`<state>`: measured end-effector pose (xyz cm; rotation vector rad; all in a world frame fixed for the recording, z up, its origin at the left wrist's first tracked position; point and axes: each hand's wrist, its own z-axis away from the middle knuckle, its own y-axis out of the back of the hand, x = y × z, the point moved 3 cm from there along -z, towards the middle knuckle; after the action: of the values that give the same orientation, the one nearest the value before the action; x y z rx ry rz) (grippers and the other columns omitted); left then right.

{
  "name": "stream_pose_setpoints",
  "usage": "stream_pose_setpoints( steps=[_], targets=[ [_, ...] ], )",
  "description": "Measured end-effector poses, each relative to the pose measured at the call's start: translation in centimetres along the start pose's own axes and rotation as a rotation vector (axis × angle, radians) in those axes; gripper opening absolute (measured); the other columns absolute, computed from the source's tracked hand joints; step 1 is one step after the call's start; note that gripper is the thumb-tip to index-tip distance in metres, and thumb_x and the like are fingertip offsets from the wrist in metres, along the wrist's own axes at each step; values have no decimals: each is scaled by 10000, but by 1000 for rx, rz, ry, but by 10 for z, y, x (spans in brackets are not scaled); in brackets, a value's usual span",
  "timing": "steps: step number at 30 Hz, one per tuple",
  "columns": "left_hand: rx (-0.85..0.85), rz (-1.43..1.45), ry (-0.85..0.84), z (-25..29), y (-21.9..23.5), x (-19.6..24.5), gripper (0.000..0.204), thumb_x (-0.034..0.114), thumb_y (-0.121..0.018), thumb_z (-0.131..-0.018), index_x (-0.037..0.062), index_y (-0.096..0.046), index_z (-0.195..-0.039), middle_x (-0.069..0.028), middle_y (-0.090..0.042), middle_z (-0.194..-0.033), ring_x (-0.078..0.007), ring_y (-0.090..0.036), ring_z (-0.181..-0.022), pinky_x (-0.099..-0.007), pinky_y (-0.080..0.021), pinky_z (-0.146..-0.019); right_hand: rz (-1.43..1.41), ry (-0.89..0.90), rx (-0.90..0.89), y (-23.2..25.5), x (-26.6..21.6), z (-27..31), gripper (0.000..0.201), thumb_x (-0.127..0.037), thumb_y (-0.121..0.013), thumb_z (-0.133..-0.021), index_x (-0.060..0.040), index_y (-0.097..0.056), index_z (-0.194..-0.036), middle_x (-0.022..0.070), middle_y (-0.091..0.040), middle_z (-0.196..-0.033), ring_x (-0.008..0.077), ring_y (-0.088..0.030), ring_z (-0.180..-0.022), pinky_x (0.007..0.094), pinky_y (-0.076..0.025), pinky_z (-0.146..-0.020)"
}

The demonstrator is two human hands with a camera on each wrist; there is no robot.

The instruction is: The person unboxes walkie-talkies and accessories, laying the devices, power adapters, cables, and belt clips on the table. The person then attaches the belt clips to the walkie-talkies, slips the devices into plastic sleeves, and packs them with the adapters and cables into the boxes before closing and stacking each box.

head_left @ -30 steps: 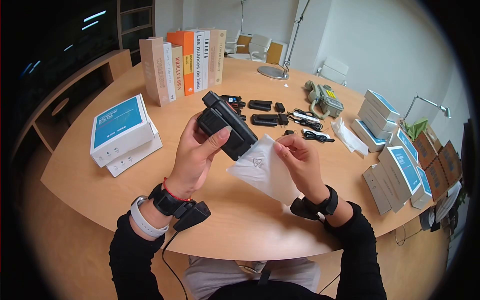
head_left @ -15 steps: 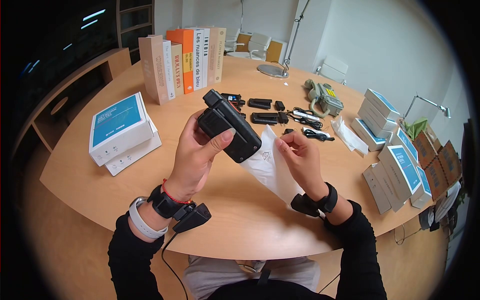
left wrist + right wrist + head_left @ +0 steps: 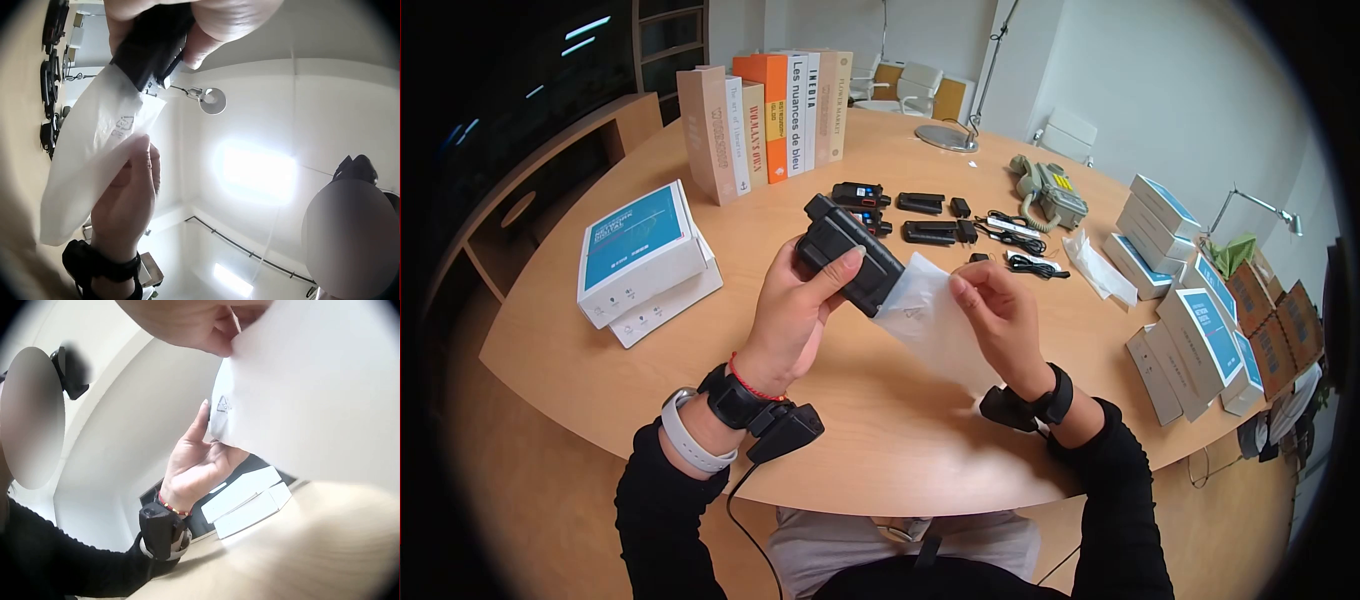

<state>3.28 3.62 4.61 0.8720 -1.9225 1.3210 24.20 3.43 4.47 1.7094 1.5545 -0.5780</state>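
Observation:
My left hand [image 3: 780, 315] grips a black walkie-talkie [image 3: 845, 255], thumb across the near face, tilted above the table. A thin white plastic bag [image 3: 945, 335] with a printed recycling mark hangs from my right hand [image 3: 1005, 325], pinched near its mouth between thumb and fingers. The walkie-talkie's lower end sits at the bag's mouth, and the film overlaps that corner. In the left wrist view the bag [image 3: 87, 147] drapes down from the black end. The right wrist view shows the bag [image 3: 312, 394] filling the right side, with my left hand [image 3: 197, 472] beyond.
Behind lie two walkie-talkies [image 3: 860, 195], black packs [image 3: 930, 233], chargers and coiled cables [image 3: 1035, 268]. White boxes [image 3: 635, 240] stand left, more boxes [image 3: 1200, 340] right. Books [image 3: 775, 120], a telephone [image 3: 1055, 195] and another plastic bag [image 3: 1095, 268] are also on the table.
The bag's mouth shifted right, off the walkie-talkie's lower corner, then came back over it. The walkie-talkie has tipped slightly and lowered, showing more of the radios behind.

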Motion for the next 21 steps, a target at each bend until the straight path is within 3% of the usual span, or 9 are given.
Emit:
stream_pose_setpoints(
  steps=[4,11,14,17,19,21],
  targets=[
    [6,-9,19,2,-2,-5,409,103,-670,-833,14,-428,-1150,-81,-554,-1109,-162,-551,-1027,-320,-452,-912,-73,30,35,-1,1,-1,133,-102,-595,-892,28,-587,-866,24,-582,-773,63,-542,-676,202,-453,-602],
    [-4,-5,2,11,-13,-11,464,65,-670,-822,9,-378,-1179,-83,-537,-1121,-157,-540,-1040,-308,-448,-916,-117,-88,-99,-12,5,8,140,-104,-581,-902,34,-564,-917,34,-584,-818,61,-542,-723,198,-451,-641],
    [14,-11,32,10,-8,-15,480,51,-667,-821,6,-361,-1188,-81,-531,-1119,-152,-532,-1046,-303,-444,-916,-79,-126,-131,-16,7,7,191,-145,-609,-888,20,-545,-960,55,-588,-840,97,-560,-755,233,-465,-672],
    [29,27,59,10,-9,-16,472,50,-665,-823,3,-363,-1182,-82,-531,-1109,-146,-528,-1047,-299,-442,-912,-57,-4,-148,-17,6,5,327,-221,-682,-834,4,-533,-1020,101,-607,-891,157,-583,-807,282,-477,-718],
    [4,14,30,12,-11,-19,484,61,-672,-820,2,-361,-1186,-84,-531,-1110,-146,-528,-1047,-300,-441,-913,168,-37,-308,-15,-3,4,478,-289,-749,-761,2,-533,-1073,144,-618,-938,204,-595,-845,311,-478,-754],
    [-23,1,5,15,-14,-22,496,72,-679,-816,2,-360,-1190,-85,-531,-1112,-145,-527,-1048,-302,-439,-913,162,-145,-376,-13,-4,3,529,-294,-767,-737,4,-525,-1101,152,-619,-960,205,-596,-862,307,-476,-760]
  ],
)
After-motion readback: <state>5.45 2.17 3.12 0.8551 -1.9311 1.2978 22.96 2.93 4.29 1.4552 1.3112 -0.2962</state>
